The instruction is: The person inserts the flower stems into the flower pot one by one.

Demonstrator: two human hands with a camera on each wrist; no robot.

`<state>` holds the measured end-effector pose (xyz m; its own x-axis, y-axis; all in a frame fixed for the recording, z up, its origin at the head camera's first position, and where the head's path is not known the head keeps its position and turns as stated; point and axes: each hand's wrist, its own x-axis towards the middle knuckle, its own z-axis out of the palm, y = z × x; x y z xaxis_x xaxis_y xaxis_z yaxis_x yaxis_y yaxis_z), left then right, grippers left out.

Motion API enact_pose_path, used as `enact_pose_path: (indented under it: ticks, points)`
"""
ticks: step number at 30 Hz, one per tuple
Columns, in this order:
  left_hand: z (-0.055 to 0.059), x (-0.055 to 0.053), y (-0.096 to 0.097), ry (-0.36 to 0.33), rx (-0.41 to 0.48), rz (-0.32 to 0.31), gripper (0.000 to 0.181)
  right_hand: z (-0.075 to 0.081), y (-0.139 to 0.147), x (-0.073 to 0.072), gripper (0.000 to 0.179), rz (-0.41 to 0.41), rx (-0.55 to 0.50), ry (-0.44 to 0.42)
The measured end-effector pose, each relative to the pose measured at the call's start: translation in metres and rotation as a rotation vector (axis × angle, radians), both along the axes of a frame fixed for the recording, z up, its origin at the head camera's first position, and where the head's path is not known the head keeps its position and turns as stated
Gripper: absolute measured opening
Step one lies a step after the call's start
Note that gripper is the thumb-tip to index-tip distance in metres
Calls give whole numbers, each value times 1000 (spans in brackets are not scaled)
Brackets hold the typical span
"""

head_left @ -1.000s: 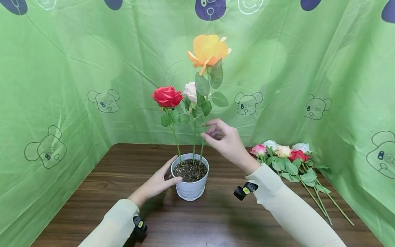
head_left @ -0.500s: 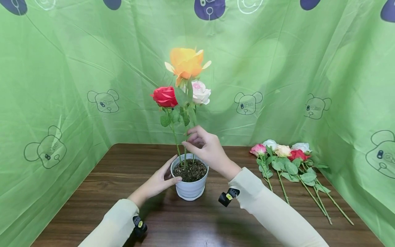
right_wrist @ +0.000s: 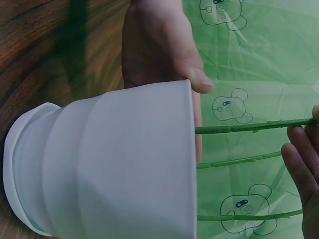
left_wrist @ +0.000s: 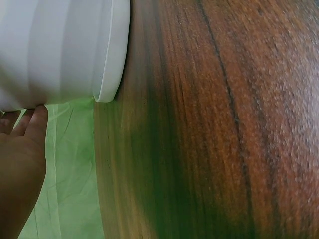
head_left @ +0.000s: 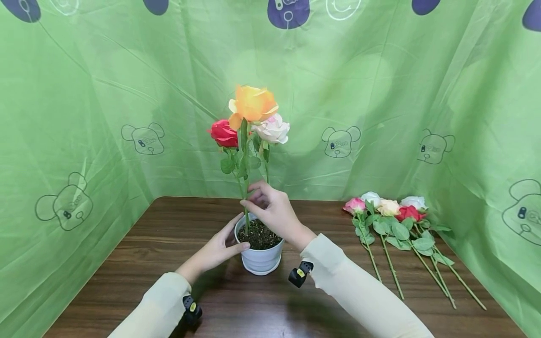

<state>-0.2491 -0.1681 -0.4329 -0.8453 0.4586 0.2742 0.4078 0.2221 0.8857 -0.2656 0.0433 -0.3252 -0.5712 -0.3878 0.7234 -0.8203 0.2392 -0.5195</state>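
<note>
A white ribbed flower pot (head_left: 262, 261) full of dark soil (head_left: 263, 236) stands on its saucer. My left hand (head_left: 217, 247) grips its left side, thumb at the rim; in the left wrist view, fingertips (left_wrist: 36, 119) touch the wall. Thumb and fingers of my right hand (head_left: 275, 211) pinch the stem of a tall orange rose (head_left: 253, 104), whose lower end meets the soil at the pot's left. Behind it, a red rose (head_left: 223, 134) and a pale pink-white rose (head_left: 274, 129) stand upright. Three green stems (right_wrist: 234, 128) rise above the rim in the right wrist view.
Several loose roses lie at the table's right: a pink one (head_left: 354, 205), a cream one (head_left: 388, 207), a red one (head_left: 409, 213) and white ones (head_left: 413, 202), stems toward the front. Green printed cloth (head_left: 169, 84) hangs behind the wooden table (head_left: 152, 234).
My right hand has carried the orange rose left and lower, from the pot's right side to its left, now partly in front of the red rose. The left hand and pot stay put.
</note>
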Motion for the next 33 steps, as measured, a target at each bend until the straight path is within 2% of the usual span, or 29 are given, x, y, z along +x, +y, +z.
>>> enact_pose_path:
  ticks: [20,27,33]
  points:
    - [1,1,0,17,-8,4,82,-18,-12,-13,23,-57,47,-32]
    - [0,0,0,15,-30,29,83,-27,-16,-15,15,-86,69,-42]
    - [1,1,0,16,-26,26,83,-38,-16,-17,10,-85,57,-35]
